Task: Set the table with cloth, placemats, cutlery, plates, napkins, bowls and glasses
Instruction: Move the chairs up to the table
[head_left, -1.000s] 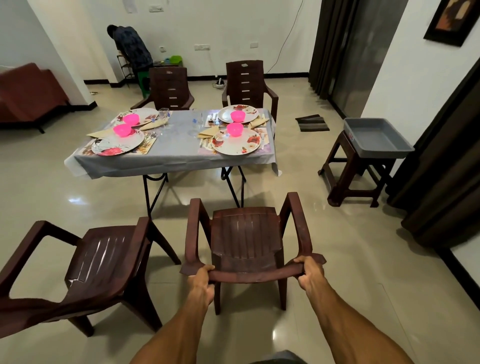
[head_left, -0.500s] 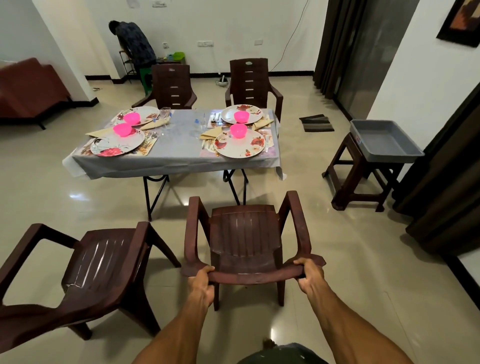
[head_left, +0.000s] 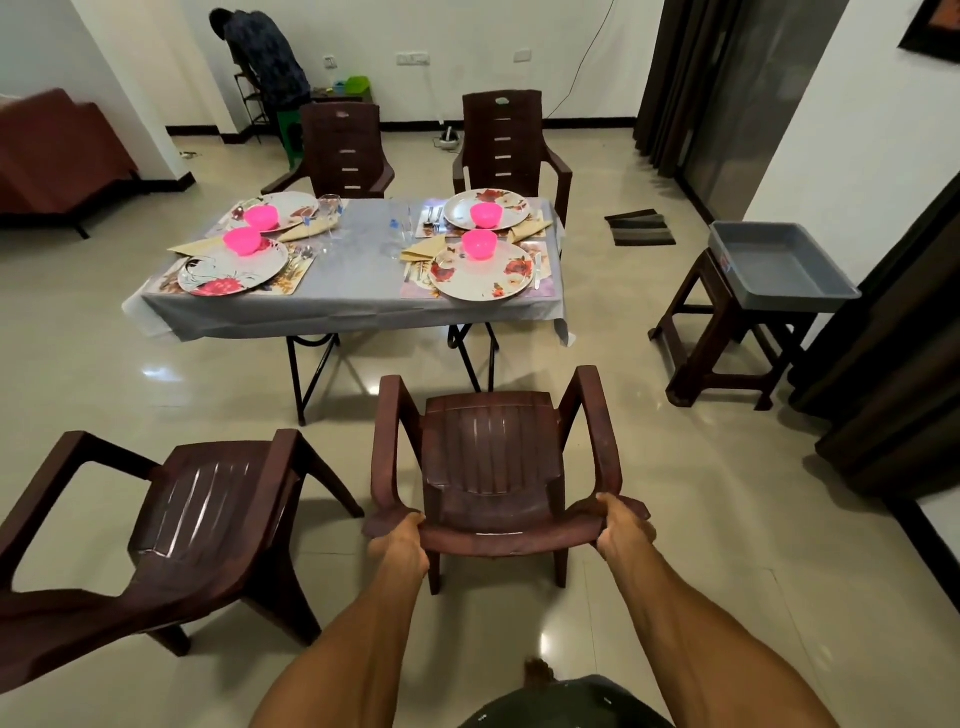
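We've got both hands on the brown chair at bottom center: left hand and right hand each gripping its top rail. The table sits upper center, already dressed with grey cloth, floral plates and pink bowls.

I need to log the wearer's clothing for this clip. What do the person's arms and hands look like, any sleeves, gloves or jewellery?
Both forearms are bare from the bottom edge of the picture up to the hands: no sleeves show. The left hand and the right hand wear no gloves, and no watch, band or ring can be seen. Only a dark garment shows at the bottom edge, below the arms.
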